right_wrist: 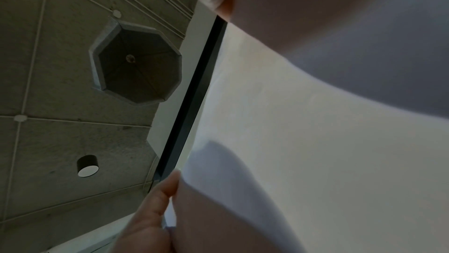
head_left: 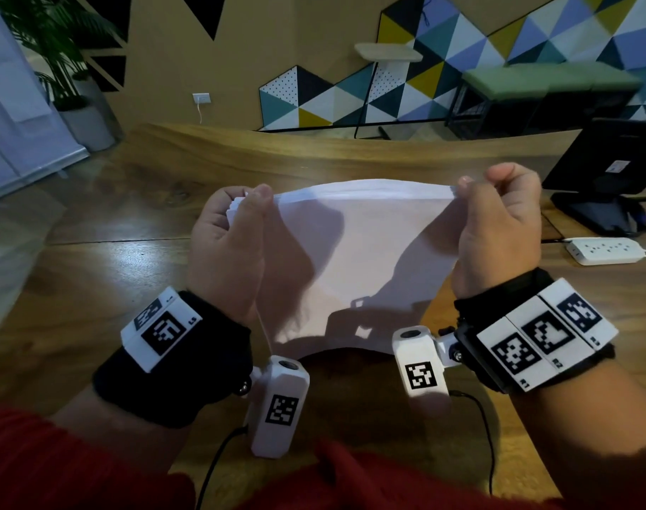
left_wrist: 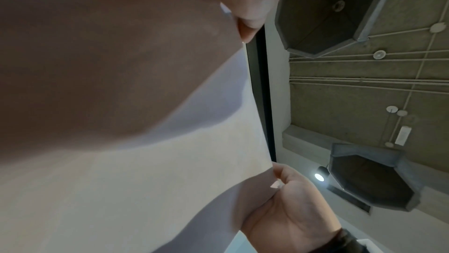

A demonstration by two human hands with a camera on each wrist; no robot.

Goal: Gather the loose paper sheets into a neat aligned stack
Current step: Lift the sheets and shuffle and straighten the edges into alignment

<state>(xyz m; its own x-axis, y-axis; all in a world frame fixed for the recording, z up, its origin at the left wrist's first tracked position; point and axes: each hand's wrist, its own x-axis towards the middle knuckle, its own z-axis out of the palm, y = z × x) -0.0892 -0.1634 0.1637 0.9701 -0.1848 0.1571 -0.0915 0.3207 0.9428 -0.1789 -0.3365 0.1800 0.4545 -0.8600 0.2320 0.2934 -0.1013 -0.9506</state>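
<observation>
A bundle of white paper sheets (head_left: 354, 259) stands raised above the wooden table (head_left: 93, 274), held between both hands. My left hand (head_left: 236, 230) grips the upper left corner, thumb in front and fingers behind. My right hand (head_left: 498, 219) pinches the upper right corner with curled fingers. The top edge bows upward between them. The lower edge hangs near the table in front of my body. The left wrist view shows the white sheets (left_wrist: 150, 161) with the right hand (left_wrist: 291, 205) at their far edge. From the right wrist, the sheets (right_wrist: 316, 151) fill the right side.
A black monitor (head_left: 608, 171) stands at the table's right, with a white power strip (head_left: 605, 251) in front of it. A wall with coloured triangles, a green bench (head_left: 549, 82) and a potted plant (head_left: 56, 49) lie beyond the table.
</observation>
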